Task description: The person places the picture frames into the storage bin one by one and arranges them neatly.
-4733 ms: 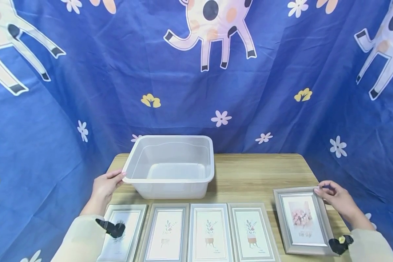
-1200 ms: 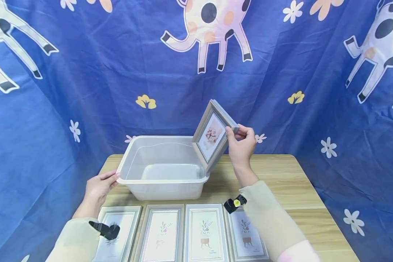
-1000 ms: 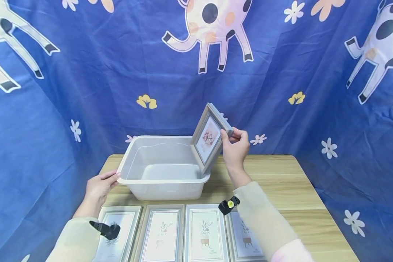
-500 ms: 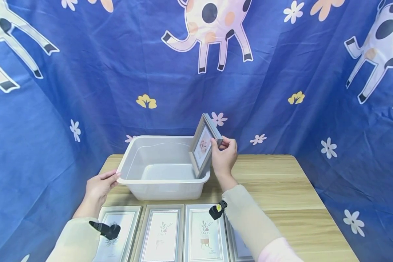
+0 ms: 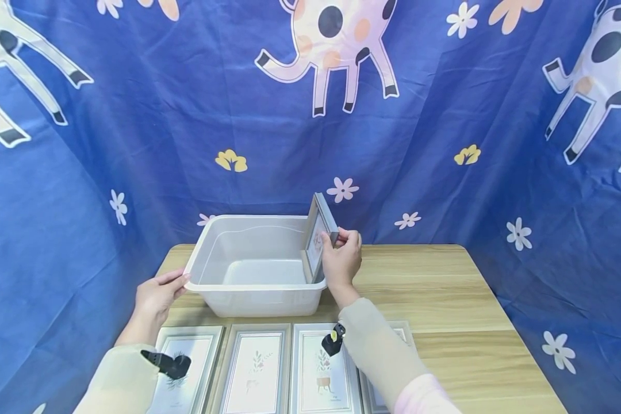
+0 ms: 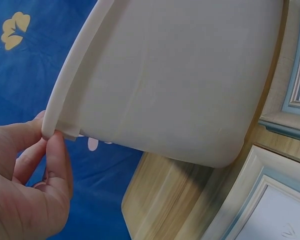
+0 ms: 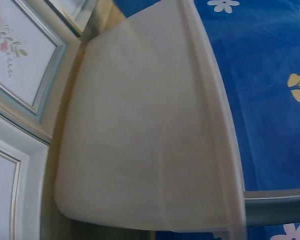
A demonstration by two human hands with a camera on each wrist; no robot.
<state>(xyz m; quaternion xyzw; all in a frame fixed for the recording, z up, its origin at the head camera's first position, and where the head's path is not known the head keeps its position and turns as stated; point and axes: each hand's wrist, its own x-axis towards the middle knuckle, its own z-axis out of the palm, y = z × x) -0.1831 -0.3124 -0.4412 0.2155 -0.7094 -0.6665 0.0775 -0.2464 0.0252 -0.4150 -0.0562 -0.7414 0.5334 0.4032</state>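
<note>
In the head view a white plastic tub stands at the table's back left. My left hand pinches its front left rim corner; the left wrist view shows thumb and fingers of that hand on the rim. My right hand grips a grey picture frame by its right edge. That frame stands steeply tilted at the tub's right end, its lower part inside and its top above the rim. In the right wrist view part of a dark frame edge shows beyond the tub wall; the right hand is out of view there.
Several picture frames lie face up in a row along the table's front, among them one with a potted plant print. My right forearm hangs over the rightmost one. Wooden table extends to the right; a blue patterned curtain stands behind.
The held frame has gone from the table's right side over to the tub, then down and left into its right end, with my right hand. The left hand stays on the rim.
</note>
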